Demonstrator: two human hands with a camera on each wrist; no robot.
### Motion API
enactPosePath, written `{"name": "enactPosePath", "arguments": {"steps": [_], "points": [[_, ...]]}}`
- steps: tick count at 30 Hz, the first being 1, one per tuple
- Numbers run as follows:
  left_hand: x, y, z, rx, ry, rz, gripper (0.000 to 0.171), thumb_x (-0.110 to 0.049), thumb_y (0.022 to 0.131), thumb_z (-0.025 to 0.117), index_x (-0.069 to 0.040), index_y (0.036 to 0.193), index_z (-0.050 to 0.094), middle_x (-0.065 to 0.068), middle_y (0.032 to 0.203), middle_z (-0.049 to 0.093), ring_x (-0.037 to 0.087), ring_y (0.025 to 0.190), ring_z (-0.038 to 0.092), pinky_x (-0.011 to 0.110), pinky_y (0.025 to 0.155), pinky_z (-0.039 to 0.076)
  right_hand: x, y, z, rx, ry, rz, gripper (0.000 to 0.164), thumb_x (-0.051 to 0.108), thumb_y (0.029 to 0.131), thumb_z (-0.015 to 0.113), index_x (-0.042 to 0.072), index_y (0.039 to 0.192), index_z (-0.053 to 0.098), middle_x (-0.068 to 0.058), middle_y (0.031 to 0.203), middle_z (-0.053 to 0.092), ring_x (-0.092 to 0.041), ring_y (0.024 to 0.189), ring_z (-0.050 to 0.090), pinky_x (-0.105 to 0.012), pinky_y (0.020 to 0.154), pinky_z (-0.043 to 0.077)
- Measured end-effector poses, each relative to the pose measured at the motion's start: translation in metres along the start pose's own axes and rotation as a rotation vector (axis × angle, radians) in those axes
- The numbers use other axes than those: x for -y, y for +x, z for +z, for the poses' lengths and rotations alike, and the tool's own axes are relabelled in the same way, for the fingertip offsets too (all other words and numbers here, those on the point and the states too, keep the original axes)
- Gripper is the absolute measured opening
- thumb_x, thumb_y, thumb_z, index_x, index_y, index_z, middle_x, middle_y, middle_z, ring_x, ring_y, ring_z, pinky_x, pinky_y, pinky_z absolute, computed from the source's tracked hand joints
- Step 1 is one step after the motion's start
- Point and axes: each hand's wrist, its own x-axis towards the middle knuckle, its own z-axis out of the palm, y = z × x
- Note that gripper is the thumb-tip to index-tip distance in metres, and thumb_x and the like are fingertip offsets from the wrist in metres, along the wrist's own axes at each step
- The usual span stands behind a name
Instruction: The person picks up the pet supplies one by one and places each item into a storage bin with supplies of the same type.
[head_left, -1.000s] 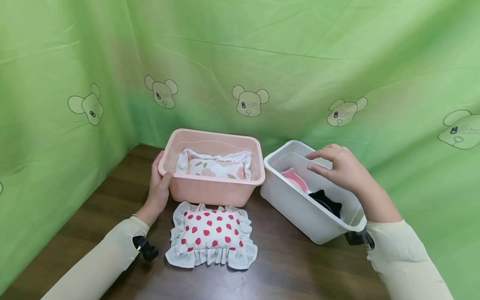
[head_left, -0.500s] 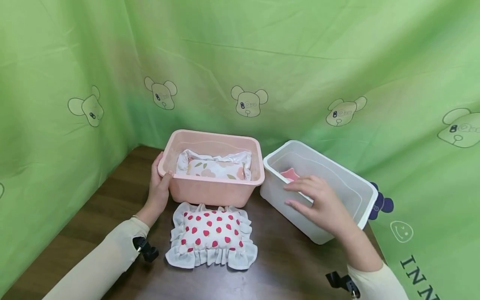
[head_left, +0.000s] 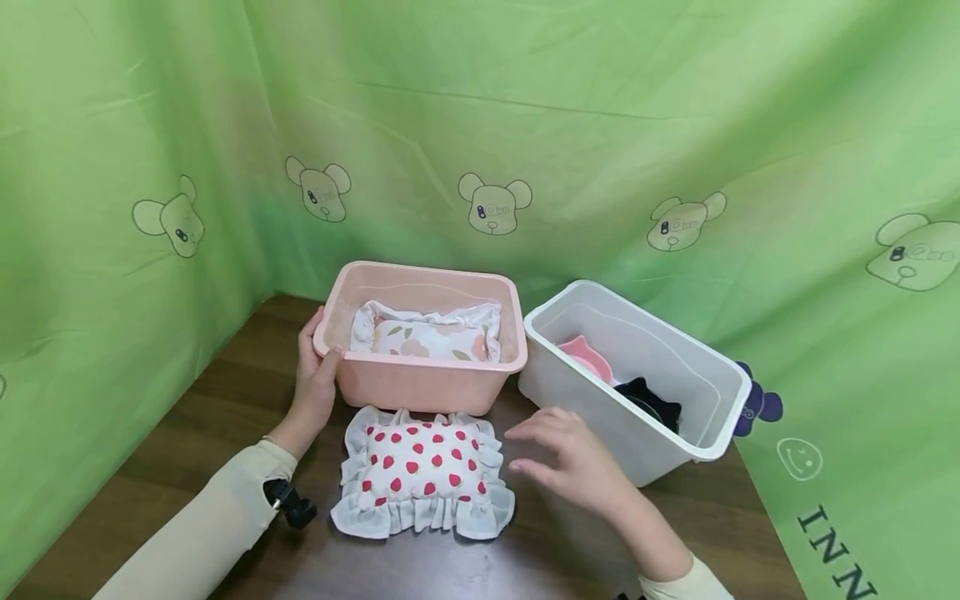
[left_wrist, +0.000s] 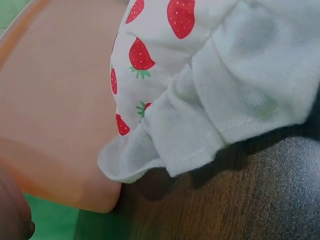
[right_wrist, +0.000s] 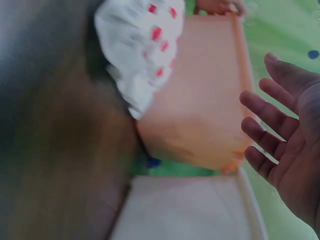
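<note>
My left hand (head_left: 313, 387) holds the left front corner of a pink plastic bin (head_left: 420, 389), thumb at the front rim. Inside it lies a floral pillow (head_left: 431, 338) with a white frill. A frilled strawberry-print pillow (head_left: 423, 462) lies flat on the table in front of the bin; its ruffle (left_wrist: 195, 120) fills much of the left wrist view. Just right of this pillow is my right hand (head_left: 573, 462), fingers apart and nothing in them. The right wrist view shows its spread fingers (right_wrist: 270, 115), with the blurred pink bin beyond.
A white bin (head_left: 592, 408) stands angled right of the pink one, holding a pink cat-eared item (head_left: 588, 358) and a black eared one (head_left: 651, 404). Green printed curtain (head_left: 480, 108) surrounds the dark wooden table (head_left: 247, 383) at back and sides.
My right hand has moved from above the white bin, left and toward me, to beside the strawberry pillow. The white bin's contents show again. My left hand stays on the pink bin.
</note>
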Motion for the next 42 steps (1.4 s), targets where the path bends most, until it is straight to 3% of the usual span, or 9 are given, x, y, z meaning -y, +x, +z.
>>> {"name": "enactPosePath", "arguments": {"steps": [12,17,20,27,32,38,42], "points": [[0.002,-0.001,0.0,-0.005,-0.005,0.005,0.064,0.002,0.099,0.046,-0.008,0.159,0.025,0.01,0.164,0.029,0.039,0.148,0.027,0.033,0.121,0.029,0.0,-0.016,0.048,0.195,0.083,0.169,0.038,0.035,0.083,0.085,0.018,0.116,0.076,0.014,0.112,0.072,-0.011,0.11,0.06,-0.043,0.099,0.043],[0.002,-0.001,0.0,-0.011,0.008,-0.007,0.064,0.0,0.099,0.046,-0.009,0.159,0.025,0.008,0.164,0.03,0.038,0.149,0.028,0.034,0.12,0.029,0.0,-0.018,0.06,0.316,0.088,0.261,0.044,0.041,0.083,0.084,0.021,0.121,0.075,0.011,0.111,0.072,-0.013,0.111,0.057,-0.047,0.101,0.04],[0.002,-0.002,0.001,-0.014,0.008,-0.008,0.064,0.002,0.099,0.045,-0.008,0.159,0.025,0.009,0.164,0.029,0.038,0.149,0.028,0.032,0.119,0.03,0.0,-0.019,0.066,0.342,0.083,0.289,0.053,0.044,0.08,0.086,0.021,0.126,0.074,0.01,0.113,0.073,-0.015,0.111,0.056,-0.047,0.099,0.038],[0.002,0.0,0.001,-0.015,0.012,0.009,0.064,0.001,0.099,0.046,-0.009,0.159,0.026,0.008,0.165,0.03,0.036,0.15,0.028,0.029,0.12,0.03,0.003,-0.018,0.076,0.271,0.05,0.348,0.07,0.041,0.072,0.091,0.02,0.135,0.069,0.003,0.118,0.072,-0.018,0.112,0.056,-0.046,0.097,0.034],[0.002,0.0,0.0,-0.018,0.01,0.005,0.065,0.002,0.098,0.046,-0.007,0.159,0.026,0.009,0.165,0.03,0.037,0.149,0.028,0.03,0.12,0.029,0.004,-0.013,0.087,0.2,0.044,0.385,0.056,0.03,0.072,0.092,0.019,0.124,0.074,0.004,0.112,0.075,-0.017,0.107,0.058,-0.045,0.094,0.033],[0.001,-0.001,0.002,-0.011,-0.003,0.007,0.065,0.003,0.098,0.045,-0.006,0.159,0.025,0.01,0.165,0.029,0.042,0.149,0.026,0.027,0.118,0.03,0.005,-0.007,0.092,0.098,0.145,0.48,0.03,0.021,0.076,0.09,0.021,0.104,0.08,0.01,0.095,0.072,-0.013,0.097,0.059,-0.043,0.091,0.034],[0.0,-0.001,0.003,-0.016,-0.013,0.016,0.065,0.004,0.097,0.046,-0.005,0.159,0.025,0.011,0.165,0.028,0.042,0.149,0.025,0.027,0.119,0.029,0.007,-0.005,0.09,0.029,0.197,0.554,0.023,0.019,0.075,0.09,0.027,0.095,0.081,0.012,0.091,0.068,-0.011,0.094,0.062,-0.035,0.09,0.046]]}}
